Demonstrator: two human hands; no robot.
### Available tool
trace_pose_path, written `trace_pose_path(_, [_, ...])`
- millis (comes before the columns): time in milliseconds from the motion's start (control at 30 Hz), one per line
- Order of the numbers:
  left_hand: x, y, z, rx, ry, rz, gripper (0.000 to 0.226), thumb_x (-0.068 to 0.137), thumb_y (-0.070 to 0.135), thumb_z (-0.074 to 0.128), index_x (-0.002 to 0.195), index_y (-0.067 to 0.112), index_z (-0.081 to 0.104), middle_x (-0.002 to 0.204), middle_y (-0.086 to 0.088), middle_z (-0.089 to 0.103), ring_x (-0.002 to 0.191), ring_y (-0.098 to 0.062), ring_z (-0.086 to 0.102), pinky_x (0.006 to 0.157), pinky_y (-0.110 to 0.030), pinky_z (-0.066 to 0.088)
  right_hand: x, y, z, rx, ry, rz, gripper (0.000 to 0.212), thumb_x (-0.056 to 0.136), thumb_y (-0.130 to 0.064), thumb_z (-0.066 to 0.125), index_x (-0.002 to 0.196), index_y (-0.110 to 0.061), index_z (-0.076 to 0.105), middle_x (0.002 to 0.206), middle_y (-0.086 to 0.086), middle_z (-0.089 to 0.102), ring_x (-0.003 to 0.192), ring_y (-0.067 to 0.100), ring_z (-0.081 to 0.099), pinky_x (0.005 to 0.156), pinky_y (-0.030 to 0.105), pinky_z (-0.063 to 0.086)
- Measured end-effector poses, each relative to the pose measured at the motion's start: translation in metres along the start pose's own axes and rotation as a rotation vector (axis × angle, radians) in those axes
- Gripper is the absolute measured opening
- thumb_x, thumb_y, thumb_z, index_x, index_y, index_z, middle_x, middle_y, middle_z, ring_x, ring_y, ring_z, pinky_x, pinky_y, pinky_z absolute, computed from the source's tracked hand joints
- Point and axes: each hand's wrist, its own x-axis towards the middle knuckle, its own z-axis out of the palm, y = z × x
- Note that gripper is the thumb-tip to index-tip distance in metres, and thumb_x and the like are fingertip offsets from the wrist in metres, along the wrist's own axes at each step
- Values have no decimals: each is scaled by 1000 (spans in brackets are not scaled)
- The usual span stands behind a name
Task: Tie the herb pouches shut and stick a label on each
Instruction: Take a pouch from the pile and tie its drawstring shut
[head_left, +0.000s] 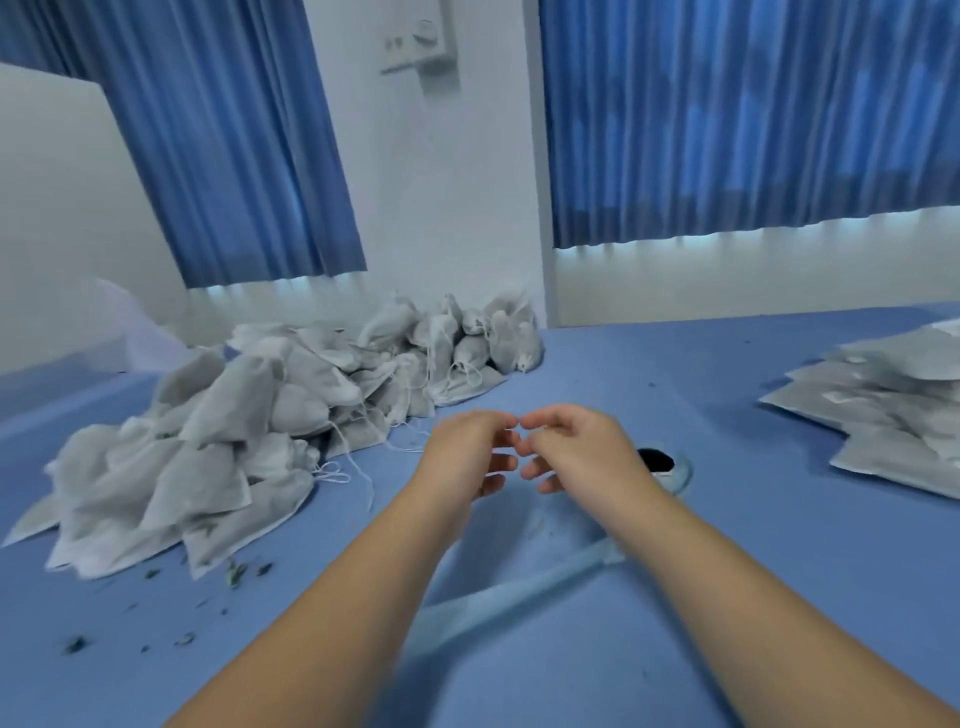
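A big heap of white drawstring herb pouches (208, 447) lies on the blue table (727, 571) to the left, loose strings trailing from it. More pouches (478, 343) are stacked behind it against the wall. My left hand (467, 452) and my right hand (576, 452) are raised above the table's middle with thumb and forefinger tips meeting. Nothing shows between the fingertips, and the frame is blurred there. No pouch is in either hand.
A clear plastic scoop (519, 590) lies under my right forearm, its bowl (670, 465) holding dark herb. Flat grey packets (883, 410) are stacked at the right. Herb crumbs (234, 571) dot the front left. Blue curtains hang behind.
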Motion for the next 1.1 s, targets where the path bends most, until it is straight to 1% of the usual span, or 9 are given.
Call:
trace_pose_path(100, [14,-11,-43,192,80,41,10,94,21,58,87,16,64,81,2,64,61,-13,59,59,-25,44,8,13,35,-175,-59,-23,19,85,-10,56,95,-24,66,92,-3,70,85,18,69,80,39,58])
trace_pose_path(167, [24,-21,-71,486,148,121,13,93,18,55,84,13,62,83,-1,63,69,-18,58,65,-28,45,13,17,49,-253,-99,-16,21,84,-13,58,100,-24,66,100,-3,68,96,18,66,89,39,54])
trace_pose_path(300, [38,-39,-117,1290,255,119,24,95,20,47,114,14,61,122,-6,55,109,-28,59,87,-36,47,18,27,63,-363,-182,26,19,84,-16,59,100,-25,65,95,-7,65,81,12,57,82,28,48])
trace_pose_path(433, [41,-55,-149,1647,435,37,36,94,13,53,129,11,45,129,-8,41,115,-27,52,79,-34,42,20,31,66,-430,-203,-1,13,86,-17,60,94,-26,64,93,-11,65,79,9,57,82,26,47])
trace_pose_path(600, [47,-61,-165,1668,476,-41,47,89,2,57,133,9,43,126,-9,44,114,-28,55,78,-34,44,20,32,68,-406,-213,-16,11,86,-17,61,90,-27,65,86,-10,65,81,11,60,85,31,50])
trace_pose_path(767, [46,-51,-164,1664,480,111,31,87,2,53,116,11,58,117,-8,58,112,-27,53,71,-32,38,15,29,65,-358,-189,-34,15,85,-16,61,82,-30,65,79,-11,66,75,7,61,83,31,52])
trace_pose_path(867, [42,-38,-160,1413,501,338,26,88,8,53,109,11,68,109,-11,67,106,-31,56,78,-34,45,10,22,62,-298,-149,-52,16,86,-15,60,82,-30,66,80,-10,68,77,12,67,73,31,54])
trace_pose_path(967, [33,-18,-143,989,466,479,20,86,16,61,101,12,75,94,-2,72,94,-22,63,73,-21,43,4,12,54,-256,-66,-131,18,86,-16,60,90,-33,65,89,-16,65,63,-7,59,54,13,43])
trace_pose_path(1100, [14,13,-103,700,412,585,17,83,13,62,83,28,70,72,22,60,75,-2,57,63,1,35,-4,-4,37,-218,-14,-341,38,88,-18,63,120,-39,55,112,-27,52,90,-19,52,66,3,41])
